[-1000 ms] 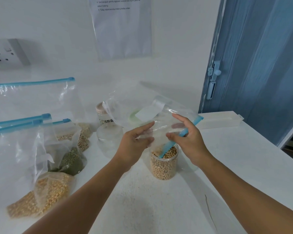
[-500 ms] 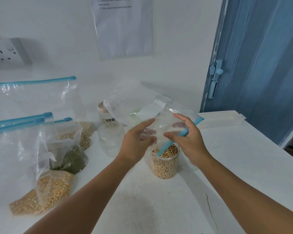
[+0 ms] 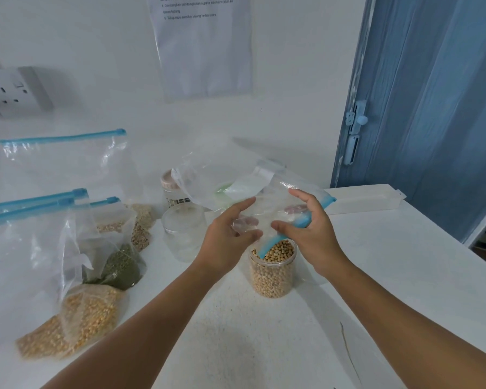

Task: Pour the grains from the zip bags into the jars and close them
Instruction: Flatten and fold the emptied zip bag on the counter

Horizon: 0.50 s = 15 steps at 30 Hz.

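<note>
White wall with a taped sheet and a socket backs the white desk; a blue door stands to the right. Near the middle of the desk a jar sits nearly full of pale beans, lid off. Both hands hold an upturned bag over it, blue zip edge dipping into the jar mouth, likely so the last beans drop inside and none spill. The left hand pinches the film between thumb and fingers; the right hand curls round the zip end, steering it. The bag looks empty. An empty jar waits just behind, and more bags of grain lean at the left, well apart from the hands. Against the frames a second and half a second back, the hands have drawn a little closer together on the bag, and the jar's level looks unchanged, so the pour seems finished.
</note>
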Available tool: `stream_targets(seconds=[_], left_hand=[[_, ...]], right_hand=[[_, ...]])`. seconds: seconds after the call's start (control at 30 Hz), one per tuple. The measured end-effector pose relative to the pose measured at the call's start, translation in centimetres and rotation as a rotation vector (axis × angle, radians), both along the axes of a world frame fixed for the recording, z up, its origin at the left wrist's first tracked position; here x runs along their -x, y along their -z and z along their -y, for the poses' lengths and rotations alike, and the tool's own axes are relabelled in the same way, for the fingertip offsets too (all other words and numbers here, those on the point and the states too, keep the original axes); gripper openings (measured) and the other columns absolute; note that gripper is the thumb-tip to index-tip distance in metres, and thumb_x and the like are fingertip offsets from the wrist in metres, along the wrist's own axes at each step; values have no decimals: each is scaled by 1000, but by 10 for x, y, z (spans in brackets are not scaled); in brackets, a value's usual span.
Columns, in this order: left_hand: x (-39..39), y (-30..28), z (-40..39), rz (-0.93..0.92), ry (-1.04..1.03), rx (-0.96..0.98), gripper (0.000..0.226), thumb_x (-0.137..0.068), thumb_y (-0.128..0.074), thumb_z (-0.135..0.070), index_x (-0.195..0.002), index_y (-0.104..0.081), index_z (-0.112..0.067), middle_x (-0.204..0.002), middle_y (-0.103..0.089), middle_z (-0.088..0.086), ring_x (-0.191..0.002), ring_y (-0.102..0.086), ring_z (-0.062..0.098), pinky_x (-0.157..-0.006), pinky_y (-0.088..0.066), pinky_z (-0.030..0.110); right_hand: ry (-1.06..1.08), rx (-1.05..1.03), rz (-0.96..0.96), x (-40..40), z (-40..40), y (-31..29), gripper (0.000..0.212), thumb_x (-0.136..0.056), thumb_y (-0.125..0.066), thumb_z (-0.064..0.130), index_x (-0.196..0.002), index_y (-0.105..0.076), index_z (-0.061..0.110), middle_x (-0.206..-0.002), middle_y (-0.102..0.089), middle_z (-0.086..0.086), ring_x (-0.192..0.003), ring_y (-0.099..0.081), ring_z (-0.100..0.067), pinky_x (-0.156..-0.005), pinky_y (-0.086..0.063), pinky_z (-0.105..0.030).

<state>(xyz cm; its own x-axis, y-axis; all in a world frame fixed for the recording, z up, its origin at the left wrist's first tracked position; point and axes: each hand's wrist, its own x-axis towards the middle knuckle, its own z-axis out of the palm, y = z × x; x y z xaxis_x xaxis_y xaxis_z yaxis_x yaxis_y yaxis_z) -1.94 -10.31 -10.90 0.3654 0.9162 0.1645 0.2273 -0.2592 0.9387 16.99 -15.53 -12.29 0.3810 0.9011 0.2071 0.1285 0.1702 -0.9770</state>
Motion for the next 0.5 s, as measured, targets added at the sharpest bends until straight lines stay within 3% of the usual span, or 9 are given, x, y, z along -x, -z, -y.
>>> stream_targets(seconds=[0.1,0.3,0.43,0.5], left_hand=[[0,-1,0,-25,-15,-17,66,-89,-81,-14,-143,-58,-42,-113,-73,-12,-100,-72,12,-94,-61,41],[3,0,2,20,-7,-18,61,-92,-77,-8,-143,-60,-38,-113,-73,-4,-94,-74,10,-90,-62,32],[6,-8,5,140,37,89,48,-98,-72,-23,-143,-60,-34,-110,-77,-5,-99,-76,17,-90,-60,29],[8,-14,5,276,16,200,36,-104,-62,-19,-138,-64,-29,-110,-79,-2,-98,-77,22,-86,-61,30]], right_hand=[[0,4,-6,2,0,1,71,-82,-88,21,-139,-53,45,-127,-56,18,-115,-59,-9,-84,-59,-20],[-18,52,-40,-2,0,-1,64,-85,-85,16,-134,-56,47,-132,-61,9,-114,-61,-14,-78,-59,-16],[-66,28,-365,-5,0,-7,46,-87,-82,16,-127,-69,34,-126,-70,3,-111,-73,-23,-95,-61,-40],[-73,6,-565,-7,-2,-10,32,-97,-69,14,-128,-70,22,-127,-72,-4,-108,-75,-27,-95,-61,-40]])
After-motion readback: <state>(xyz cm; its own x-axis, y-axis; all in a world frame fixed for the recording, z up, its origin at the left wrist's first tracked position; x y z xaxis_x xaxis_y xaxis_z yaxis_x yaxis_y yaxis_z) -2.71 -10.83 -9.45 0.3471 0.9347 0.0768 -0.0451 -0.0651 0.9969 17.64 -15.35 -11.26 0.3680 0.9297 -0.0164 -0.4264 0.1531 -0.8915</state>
